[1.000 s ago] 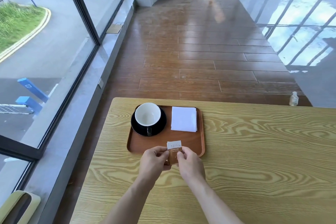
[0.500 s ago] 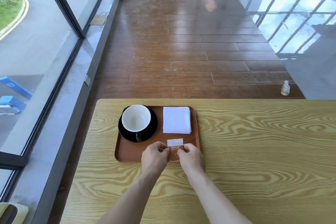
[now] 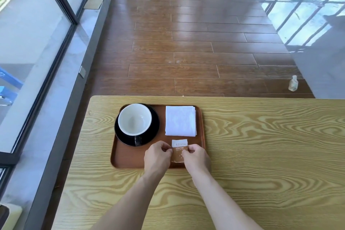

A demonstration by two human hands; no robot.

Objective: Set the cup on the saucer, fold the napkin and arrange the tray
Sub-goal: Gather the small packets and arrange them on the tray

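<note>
Head view: a small packet is pinched at its side edges by the left hand and right hand, over the tray.
Its print is too small to read. Beyond the left hand, the cup is seated on the saucer; beyond the right, the folded napkin is laid.

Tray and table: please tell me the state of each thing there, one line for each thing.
cup: upright, empty, on the saucer
saucer: flat on the tray, at its left
napkin: folded, flat on the tray's far right
packet: sealed as far as visible, pinched by both hands over the tray
tray: flat on the table
left hand: gripping the packet's left edge
right hand: gripping its right edge
</note>
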